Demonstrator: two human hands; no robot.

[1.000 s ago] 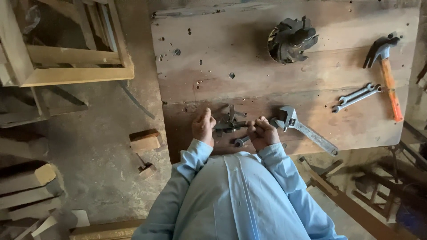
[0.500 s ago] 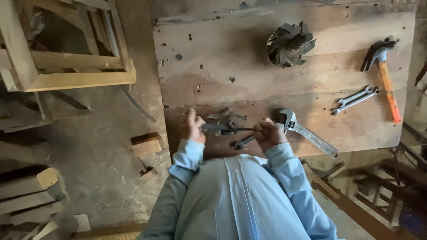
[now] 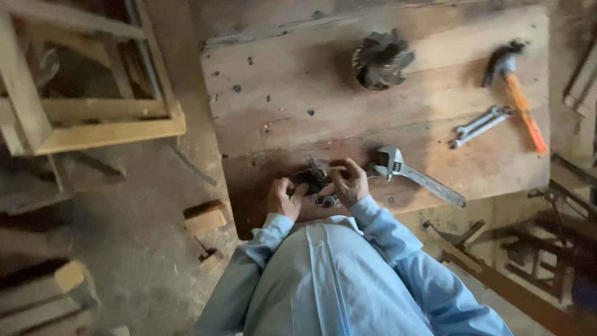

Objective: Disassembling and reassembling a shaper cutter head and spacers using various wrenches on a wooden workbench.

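Head camera, looking straight down on a person in a light blue shirt standing at the near edge of a worn wooden workbench (image 3: 273, 93).

Both hands meet over a small dark metal part (image 3: 312, 178) lying on the bench just in front of the person's chest. The left hand (image 3: 283, 198) sits on the part's left side, fingers curled against it. The right hand (image 3: 349, 182) sits on its right side, fingers bent over and closed around a slim pale piece that points left toward the part; what that piece is cannot be told. The part lies between the two hands, touching both, so neither hand has to reach. A short grey cylinder (image 3: 328, 200) rests on the bench just below the part, nearest the right hand's thumb.

Just right of the right hand lies an adjustable wrench (image 3: 415, 176), its jaw end next to the hand and its handle running away down and to the right. Well apart, toward the far right, lie a pair of spanners (image 3: 482, 124) and an orange-handled hammer (image 3: 519, 96). A dark toothed cutter head (image 3: 380, 59) sits at the far side of the bench.

A wooden frame (image 3: 93, 121) stands on the floor to the left.
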